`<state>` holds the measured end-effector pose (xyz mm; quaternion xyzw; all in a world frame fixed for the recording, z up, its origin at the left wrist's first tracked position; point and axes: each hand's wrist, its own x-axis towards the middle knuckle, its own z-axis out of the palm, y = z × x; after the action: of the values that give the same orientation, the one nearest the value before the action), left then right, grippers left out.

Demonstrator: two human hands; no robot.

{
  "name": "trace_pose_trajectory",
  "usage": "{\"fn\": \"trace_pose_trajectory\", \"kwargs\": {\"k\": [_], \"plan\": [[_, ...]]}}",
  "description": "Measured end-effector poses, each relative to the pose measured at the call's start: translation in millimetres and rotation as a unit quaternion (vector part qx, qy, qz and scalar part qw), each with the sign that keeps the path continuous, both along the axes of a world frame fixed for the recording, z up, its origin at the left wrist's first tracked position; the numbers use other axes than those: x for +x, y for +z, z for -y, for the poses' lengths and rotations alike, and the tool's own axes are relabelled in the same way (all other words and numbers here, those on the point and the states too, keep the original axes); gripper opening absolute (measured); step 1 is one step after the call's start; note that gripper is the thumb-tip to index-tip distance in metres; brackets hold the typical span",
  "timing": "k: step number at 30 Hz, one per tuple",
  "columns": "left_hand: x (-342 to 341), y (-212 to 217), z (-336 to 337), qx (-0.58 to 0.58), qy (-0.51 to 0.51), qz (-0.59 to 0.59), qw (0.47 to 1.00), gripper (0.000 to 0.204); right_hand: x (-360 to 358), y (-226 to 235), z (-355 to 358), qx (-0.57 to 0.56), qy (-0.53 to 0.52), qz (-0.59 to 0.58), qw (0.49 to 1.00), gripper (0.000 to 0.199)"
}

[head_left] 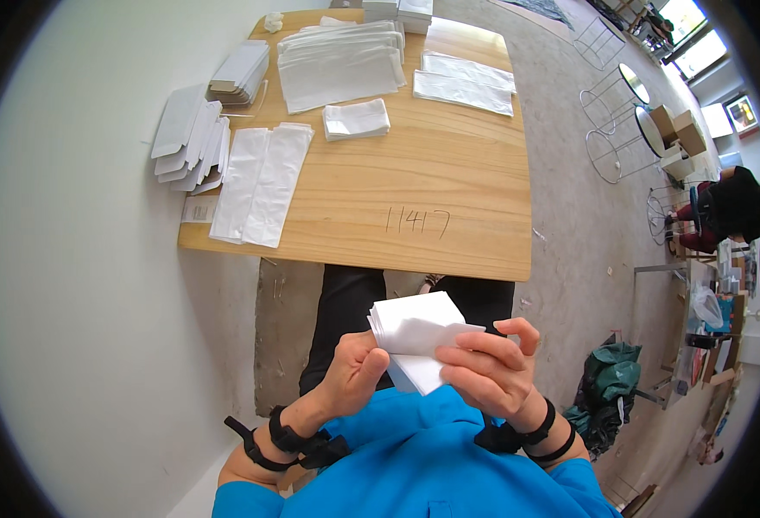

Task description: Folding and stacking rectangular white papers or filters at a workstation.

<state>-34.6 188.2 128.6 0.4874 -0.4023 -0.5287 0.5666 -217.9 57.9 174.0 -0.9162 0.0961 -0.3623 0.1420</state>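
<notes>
A small bundle of folded white paper (414, 315) is held in front of my blue shirt, just off the table's near edge. My left hand (354, 373) grips its left side, thumb up, with the other fingers partly hidden behind it. On the right, my right hand (490, 367) pinches a raised flap of the same bundle, its index finger lifted away. Several layers show at the bundle's upper left edge, and a lower part hangs open toward me. Whether it is loose sheets or a folded carton I cannot tell.
On the wooden table (449, 173) lie a stack of white paper bags (341, 65), long white strips (263, 186), more strips (465, 82), and a small folded piece (357, 119). Flat white cartons (190, 138) lean by the left wall. Stools (648, 129) and a person (730, 207) are at right.
</notes>
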Motion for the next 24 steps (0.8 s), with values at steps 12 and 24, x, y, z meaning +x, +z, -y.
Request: {"fn": "trace_pose_trajectory", "kwargs": {"k": [12,24], "plan": [[-2.6,12.7,7.8,-0.083,0.043,0.219,0.971,0.020,-15.0,15.3,2.4,0.108,0.034,0.017,0.993,0.033],[-1.9,9.5,7.5,-0.261,-0.001,0.455,0.852,0.028,6.1,14.8,26.3,0.253,0.007,0.026,0.967,0.029]]}}
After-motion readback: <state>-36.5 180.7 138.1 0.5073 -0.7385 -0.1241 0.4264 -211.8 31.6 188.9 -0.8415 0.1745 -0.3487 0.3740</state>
